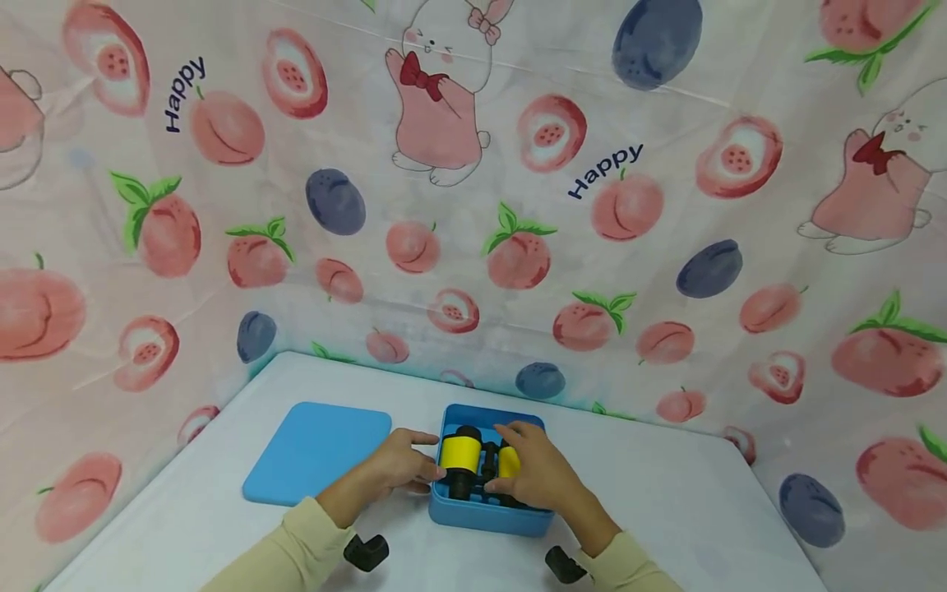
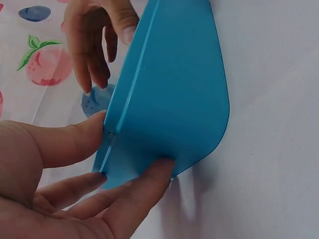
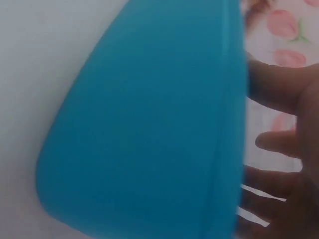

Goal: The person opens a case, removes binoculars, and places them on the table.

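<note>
Yellow-and-black binoculars (image 1: 461,454) lie inside an open blue box (image 1: 488,518) in the head view. My left hand (image 1: 403,464) is at the box's left side; the left wrist view shows its thumb on the rim and its fingertips (image 2: 162,169) against the outer wall. My right hand (image 1: 543,473) reaches over the box's right side, fingers spread above the right barrel, which it partly covers. In the right wrist view the box wall (image 3: 139,129) hides the binoculars and the ends of some fingers.
A flat blue lid (image 1: 318,452) lies on the white table (image 1: 651,493) left of the box. A fruit-and-rabbit printed curtain (image 1: 473,312) rises behind the table. Black wrist devices (image 1: 366,552) show near both sleeves.
</note>
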### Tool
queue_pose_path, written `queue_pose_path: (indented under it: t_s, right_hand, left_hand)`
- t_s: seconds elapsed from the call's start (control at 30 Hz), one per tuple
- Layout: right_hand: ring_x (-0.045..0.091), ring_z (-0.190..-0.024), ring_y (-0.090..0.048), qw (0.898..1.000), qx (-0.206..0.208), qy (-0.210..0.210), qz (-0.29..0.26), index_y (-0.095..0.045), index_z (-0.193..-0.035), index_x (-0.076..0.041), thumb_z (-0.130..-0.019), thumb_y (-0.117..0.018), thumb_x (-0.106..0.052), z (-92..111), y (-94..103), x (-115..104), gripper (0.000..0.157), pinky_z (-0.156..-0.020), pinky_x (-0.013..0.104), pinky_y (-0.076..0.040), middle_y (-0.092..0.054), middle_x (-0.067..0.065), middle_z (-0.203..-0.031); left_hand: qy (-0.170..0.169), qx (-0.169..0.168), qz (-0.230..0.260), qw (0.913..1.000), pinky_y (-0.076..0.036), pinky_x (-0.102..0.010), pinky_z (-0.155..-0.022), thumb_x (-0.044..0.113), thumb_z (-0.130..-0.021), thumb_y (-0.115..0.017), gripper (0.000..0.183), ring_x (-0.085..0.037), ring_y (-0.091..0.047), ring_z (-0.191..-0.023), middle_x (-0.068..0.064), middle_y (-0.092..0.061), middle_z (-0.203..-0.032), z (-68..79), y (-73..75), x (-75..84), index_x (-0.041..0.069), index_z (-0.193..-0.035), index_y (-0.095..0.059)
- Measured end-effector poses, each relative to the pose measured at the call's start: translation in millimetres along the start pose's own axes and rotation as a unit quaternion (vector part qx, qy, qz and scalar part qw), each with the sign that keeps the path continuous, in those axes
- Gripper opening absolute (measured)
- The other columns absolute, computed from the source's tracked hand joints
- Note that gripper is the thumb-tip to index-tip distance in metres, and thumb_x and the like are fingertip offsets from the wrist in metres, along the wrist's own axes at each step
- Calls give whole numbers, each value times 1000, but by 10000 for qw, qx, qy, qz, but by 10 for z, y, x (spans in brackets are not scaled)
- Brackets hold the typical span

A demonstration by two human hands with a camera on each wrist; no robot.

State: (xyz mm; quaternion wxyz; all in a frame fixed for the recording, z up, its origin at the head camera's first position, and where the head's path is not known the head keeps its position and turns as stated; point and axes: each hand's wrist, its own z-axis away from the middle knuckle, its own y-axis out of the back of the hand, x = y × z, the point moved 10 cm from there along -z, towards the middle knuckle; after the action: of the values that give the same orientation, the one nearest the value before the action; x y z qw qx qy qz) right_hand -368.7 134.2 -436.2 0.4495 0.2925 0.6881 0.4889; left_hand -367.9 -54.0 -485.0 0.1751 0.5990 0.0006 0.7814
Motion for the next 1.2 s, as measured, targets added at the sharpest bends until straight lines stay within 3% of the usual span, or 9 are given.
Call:
queue_pose_path:
  t_s: [0.17, 0.33, 0.5, 0.63, 0.87, 1.2]
  right_hand:
    - [36, -135, -45, 9936, -32, 445, 1034, -46, -147, -16, -72, -78, -63, -13, -93, -124, 94, -108, 56, -43, -49, 14, -146]
    - [35, -132, -47, 9859, -87, 643, 1544, -47, -146, -17, -70, -77, -66, -37, -153, -193, 96, -111, 56, -40, -51, 13, -144]
    - [33, -134, -46, 9857, -389, 627, 1516, -45, -147, -17, -71, -78, -64, -81, -233, -186, 96, -114, 57, -36, -51, 12, -145]
    - [34, -133, -47, 9854, -560, 616, 1487, -44, -148, -15, -72, -78, -63, -122, -268, -179, 96, -113, 54, -39, -52, 12, -144]
    - [30, -125, -52, 9795, -442, 784, 1800, -46, -146, -12, -72, -76, -67, -219, -282, -186, 97, -109, 48, -44, -59, 7, -137]
    - [28, -121, -50, 9843, -469, 737, 1536, -46, -147, -14, -71, -75, -68, -258, -278, -124, 98, -103, 53, -45, -60, 6, -135]
  left_hand:
    - [-53, 18, 5, 10000, -61, -45, -78, 3, -81, -77, 68, -27, -71, -94, -30, -62, -124, -9, -6, -12, -3, -142, -47]
    - [-113, -8, 36, 9999, -61, -47, -78, 3, -82, -77, 68, -28, -71, -95, -30, -62, -124, -1, -16, -36, -3, -142, -47]
    - [-177, -50, 91, 9998, -60, -48, -77, 2, -82, -76, 67, -30, -71, -96, -31, -62, -124, 21, -30, -39, -5, -142, -46]
    - [-199, -37, 106, 9997, -61, -48, -77, 2, -83, -75, 66, -30, -71, -97, -31, -62, -124, 26, -23, -14, -5, -142, -46]
    - [-279, -26, 100, 9996, -61, -47, -77, 1, -84, -73, 65, -29, -72, -95, -30, -63, -123, 11, -2, 38, -5, -143, -45]
    - [-141, -28, 68, 9999, -61, -48, -77, 3, -86, -73, 64, -30, -71, -98, -30, -61, -127, 19, -38, -9, -3, -144, -45]
